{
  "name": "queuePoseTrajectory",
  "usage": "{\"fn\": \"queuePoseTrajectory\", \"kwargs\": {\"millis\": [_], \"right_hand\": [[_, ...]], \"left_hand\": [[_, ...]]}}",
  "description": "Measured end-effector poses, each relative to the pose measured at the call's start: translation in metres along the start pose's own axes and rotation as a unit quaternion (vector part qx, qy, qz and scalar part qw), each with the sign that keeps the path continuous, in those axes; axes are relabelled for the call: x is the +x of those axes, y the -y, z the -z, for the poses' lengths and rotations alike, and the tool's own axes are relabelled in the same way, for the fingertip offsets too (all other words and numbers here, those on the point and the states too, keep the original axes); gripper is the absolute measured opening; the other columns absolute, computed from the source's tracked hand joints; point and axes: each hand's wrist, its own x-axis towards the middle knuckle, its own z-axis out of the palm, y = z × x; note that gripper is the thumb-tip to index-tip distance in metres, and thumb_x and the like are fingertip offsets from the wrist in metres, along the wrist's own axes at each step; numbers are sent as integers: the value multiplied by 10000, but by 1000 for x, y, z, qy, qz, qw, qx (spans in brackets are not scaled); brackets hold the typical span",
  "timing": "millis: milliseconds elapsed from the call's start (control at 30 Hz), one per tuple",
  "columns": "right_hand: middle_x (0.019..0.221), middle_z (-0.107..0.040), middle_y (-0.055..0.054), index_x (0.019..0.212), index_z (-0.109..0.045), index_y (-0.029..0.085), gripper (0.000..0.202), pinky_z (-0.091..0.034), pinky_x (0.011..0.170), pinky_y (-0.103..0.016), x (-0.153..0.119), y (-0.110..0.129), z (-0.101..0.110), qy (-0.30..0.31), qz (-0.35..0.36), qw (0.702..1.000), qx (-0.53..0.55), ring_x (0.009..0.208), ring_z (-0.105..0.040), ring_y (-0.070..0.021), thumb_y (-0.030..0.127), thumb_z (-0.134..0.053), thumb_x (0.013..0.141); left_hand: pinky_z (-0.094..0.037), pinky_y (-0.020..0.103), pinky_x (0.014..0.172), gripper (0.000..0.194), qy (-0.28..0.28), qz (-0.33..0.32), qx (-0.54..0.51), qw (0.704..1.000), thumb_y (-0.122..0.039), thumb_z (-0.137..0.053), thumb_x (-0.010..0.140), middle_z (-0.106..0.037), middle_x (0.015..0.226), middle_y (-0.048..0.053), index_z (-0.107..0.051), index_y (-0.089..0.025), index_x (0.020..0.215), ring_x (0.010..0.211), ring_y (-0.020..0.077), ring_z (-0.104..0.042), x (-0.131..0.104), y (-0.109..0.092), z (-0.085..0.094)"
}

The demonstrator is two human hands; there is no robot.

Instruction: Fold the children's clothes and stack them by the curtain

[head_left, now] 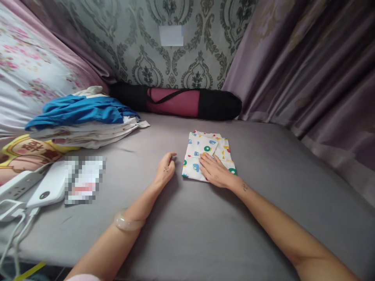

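A folded piece of white cloth clothing with a colourful print of green rings and blue figures lies flat on the grey bed sheet. On its near right part rests my right hand, palm down with fingers stretched out. My left hand is just left of the cloth, apart from it, on its edge over the sheet. Its fingers bend loosely to the right and nothing shows in them. The palm side is partly hidden.
A pile of folded clothes, blue on top, sits at the left. Nearer are a white power bank, a power strip with cables, and a blurred-out item. A black and maroon long bag lies along the wall.
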Motion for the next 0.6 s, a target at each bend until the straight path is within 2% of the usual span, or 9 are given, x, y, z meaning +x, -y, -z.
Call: {"fn": "queuePoseTrajectory", "kwargs": {"millis": [133, 300, 467, 600], "right_hand": [[1544, -286, -114, 1460, -367, 115, 569, -85, 1183, -475, 15, 26, 2, -46, 30, 998, -13, 1452, -154, -235, 392, -192, 994], [1561, -235, -115, 1481, -313, 86, 608, -49, 1188, -463, 36, 46, -21, -76, 25, 997, -7, 1461, -108, -228, 420, -173, 992], [1565, -220, -119, 1492, -277, 79, 633, -69, 1186, -473, 43, 47, -39, -57, 8, 998, 27, 1457, -128, -227, 445, -173, 986], [1579, -167, -114, 1503, -238, 74, 647, -63, 1192, -456, 38, 43, -28, -22, 26, 996, 79, 1464, -76, -218, 457, -152, 990]], "left_hand": [[-455, 372, 960, 411, -1, -13, -1, 1000, -67, -369, 756, -673, 1066, 80, -617, -157, 1072, 1045, 202, -604, 1, 4, -3], [-459, 364, 951, 410, 2, -25, -3, 1000, -64, -369, 751, -675, 1045, 79, -617, -148, 1066, 1013, 196, -612, 0, 2, -2], [-481, 331, 884, 365, 24, -43, 17, 999, -82, -381, 750, -678, 930, 65, -628, -143, 1012, 905, 182, -625, -4, -5, -2], [-486, 296, 845, 327, 43, -75, 40, 995, -97, -393, 770, -669, 870, 38, -622, -169, 992, 862, 164, -621, -9, -11, -1]]}}
